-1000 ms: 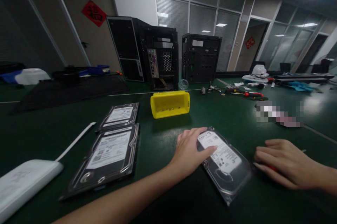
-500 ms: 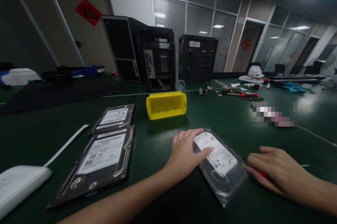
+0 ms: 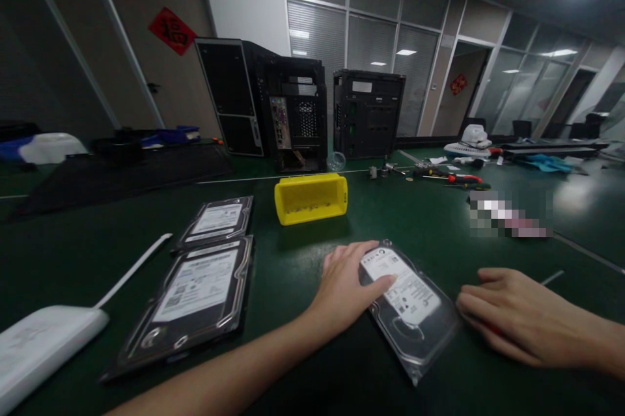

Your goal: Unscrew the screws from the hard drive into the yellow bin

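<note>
A hard drive [image 3: 415, 318] with a white label lies on the green table in front of me. My left hand [image 3: 344, 289] rests on its left edge, fingers flat and the thumb on the label. To the right of the drive my right hand [image 3: 512, 318] lies curled over a red-handled tool [image 3: 491, 330], of which only a sliver of red and a thin metal shaft [image 3: 551, 278] show. Two more hard drives lie at the left, a near one [image 3: 195, 295] and a far one [image 3: 217, 219].
A yellow bin [image 3: 311, 198] with small screws stands behind the drives. Black computer cases [image 3: 297, 113] stand at the back. A white router [image 3: 41, 347] with an antenna sits at the near left. Screwdrivers and small parts [image 3: 439, 175] lie at the far right.
Hardly anything has moved. The view shifted slightly, and both hands stay where they were on the drive and the tool.
</note>
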A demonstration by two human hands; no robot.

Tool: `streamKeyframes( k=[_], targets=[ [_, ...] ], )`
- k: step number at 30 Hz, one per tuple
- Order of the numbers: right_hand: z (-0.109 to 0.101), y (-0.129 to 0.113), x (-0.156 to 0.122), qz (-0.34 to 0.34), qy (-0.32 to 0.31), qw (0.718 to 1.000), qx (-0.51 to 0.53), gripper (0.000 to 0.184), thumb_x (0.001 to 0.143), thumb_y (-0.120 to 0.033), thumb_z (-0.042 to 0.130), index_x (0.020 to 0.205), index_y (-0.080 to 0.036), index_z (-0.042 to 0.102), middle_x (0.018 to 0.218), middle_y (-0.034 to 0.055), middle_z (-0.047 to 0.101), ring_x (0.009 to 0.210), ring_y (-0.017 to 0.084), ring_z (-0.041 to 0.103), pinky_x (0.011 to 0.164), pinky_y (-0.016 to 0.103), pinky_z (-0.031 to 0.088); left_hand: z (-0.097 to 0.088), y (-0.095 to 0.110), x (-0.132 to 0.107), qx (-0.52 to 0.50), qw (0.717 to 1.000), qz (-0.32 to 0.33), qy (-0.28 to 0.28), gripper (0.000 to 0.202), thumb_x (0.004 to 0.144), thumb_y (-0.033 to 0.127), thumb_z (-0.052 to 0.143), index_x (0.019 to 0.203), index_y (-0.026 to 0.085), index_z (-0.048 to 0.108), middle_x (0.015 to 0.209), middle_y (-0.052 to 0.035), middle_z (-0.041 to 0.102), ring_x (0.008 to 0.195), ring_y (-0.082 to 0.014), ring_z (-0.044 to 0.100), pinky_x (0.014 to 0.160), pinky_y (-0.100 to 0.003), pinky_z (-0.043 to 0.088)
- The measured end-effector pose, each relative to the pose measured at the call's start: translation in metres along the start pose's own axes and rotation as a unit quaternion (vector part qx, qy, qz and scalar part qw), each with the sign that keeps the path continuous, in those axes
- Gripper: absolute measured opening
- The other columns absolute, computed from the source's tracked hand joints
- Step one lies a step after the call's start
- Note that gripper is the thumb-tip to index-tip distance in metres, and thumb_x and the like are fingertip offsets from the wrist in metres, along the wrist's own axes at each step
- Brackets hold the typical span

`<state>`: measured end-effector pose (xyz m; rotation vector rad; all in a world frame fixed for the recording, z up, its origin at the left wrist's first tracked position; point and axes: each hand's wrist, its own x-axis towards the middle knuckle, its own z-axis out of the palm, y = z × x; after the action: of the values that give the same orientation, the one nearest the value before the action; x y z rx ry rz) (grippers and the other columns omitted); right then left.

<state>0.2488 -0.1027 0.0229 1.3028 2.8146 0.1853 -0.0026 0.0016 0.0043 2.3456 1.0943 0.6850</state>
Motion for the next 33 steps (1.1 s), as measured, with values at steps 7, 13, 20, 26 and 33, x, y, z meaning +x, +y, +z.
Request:
streamKeyframes(
  k=[7,13,20,26,33],
  targets=[
    [0.002,0.002,-0.001,0.018,-0.003,1.0,0.015,0.017,0.092,-0.024,0.031,0.091,-0.021,0.048,0.076,0.0007,0.058,0.059,0.014,0.047,0.062,0.03,0.032,0.0,0.001,-0.001,-0.002,1.0,-0.005,-0.006,0.052,0.077,0.05,0.055,0.124,0.028,0.048,0.123,-0.0025,0.054,0.111,-0.026,0.044,0.095,-0.043,0.032],
    [0.002,0.005,0.001,-0.028,0.01,0.999,-0.016,0.013,0.088,-0.021,0.035,0.088,-0.02,0.049,0.074,0.0005,0.057,0.057,0.013,0.046,0.059,0.03,0.032,0.0,0.0,-0.001,0.001,1.0,-0.012,-0.008,0.052,0.078,0.051,0.054,0.125,0.029,0.047,0.124,-0.0025,0.053,0.112,-0.0262,0.043,0.095,-0.043,0.032],
    [-0.003,0.015,-0.013,-0.081,0.099,0.988,-0.088,0.026,0.09,-0.021,0.034,0.11,-0.021,0.05,0.081,0.0033,0.063,0.057,0.012,0.052,0.058,0.029,0.036,0.001,0.0,-0.001,-0.004,1.0,-0.001,0.002,0.05,0.077,0.049,0.055,0.122,0.028,0.049,0.121,-0.0018,0.055,0.11,-0.0253,0.045,0.095,-0.042,0.032],
    [0.01,-0.003,-0.012,0.117,0.069,0.989,0.064,0.013,0.09,-0.029,0.041,0.091,-0.022,0.052,0.072,-0.0018,0.061,0.057,0.011,0.056,0.055,0.024,0.038,0.002,0.0,0.0,-0.002,1.0,-0.006,-0.003,0.051,0.077,0.05,0.055,0.123,0.028,0.049,0.122,-0.0024,0.055,0.111,-0.0262,0.044,0.095,-0.042,0.032],
    [0.01,-0.018,-0.003,0.106,0.029,0.994,0.006,0.014,0.091,-0.024,0.034,0.087,-0.023,0.048,0.071,-0.0018,0.056,0.056,0.014,0.05,0.059,0.029,0.033,0.0,0.002,-0.001,-0.006,1.0,-0.006,-0.005,0.05,0.078,0.051,0.054,0.122,0.029,0.049,0.122,-0.0019,0.055,0.11,-0.0259,0.045,0.094,-0.043,0.033]
  ],
)
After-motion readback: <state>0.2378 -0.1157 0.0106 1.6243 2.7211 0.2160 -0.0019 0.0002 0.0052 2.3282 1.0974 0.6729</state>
